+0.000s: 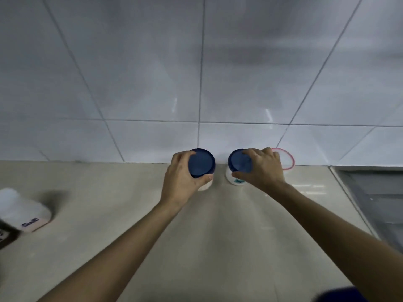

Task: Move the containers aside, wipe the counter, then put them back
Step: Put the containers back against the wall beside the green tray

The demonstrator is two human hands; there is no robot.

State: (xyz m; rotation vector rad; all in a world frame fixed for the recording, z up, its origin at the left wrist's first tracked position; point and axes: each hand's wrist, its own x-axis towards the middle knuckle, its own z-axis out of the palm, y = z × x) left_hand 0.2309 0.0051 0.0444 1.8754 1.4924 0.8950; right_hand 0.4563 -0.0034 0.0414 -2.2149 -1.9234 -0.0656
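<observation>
Counter: a beige counter [202,236] runs along a wall of pale grey tiles [152,83]; the open stretch between the two forearms carries nothing.

Left container: a white jar with a dark blue lid [201,163] stands upright at the back of the counter, close to the wall. Whether its base rests on the surface or is just clear of it cannot be told.

Left hand: the left hand [181,177] is wrapped around the left jar from its left side, fingers curled over the far edge of the lid, thumb pressed against the near side of the body. The grip is closed on the jar.

Right container: a second white jar with a dark blue lid [239,161] stands upright just beside the first, a narrow gap between them. A small label shows low on its front; the wording is too blurred to read.

Right hand: the right hand [263,168] is clasped on this jar from its right side, fingers laid across the top of the lid, thumb against the near wall.

Third container: a clear tub with a pink rim [285,162] stands immediately right of the right hand, against the wall, largely hidden behind the knuckles.

Far left: a white container with a blue printed label [26,211] stands well apart from the pair, near the left edge; blurred.

Far right: a steel sink drainer [375,192] is set into the counter.
</observation>
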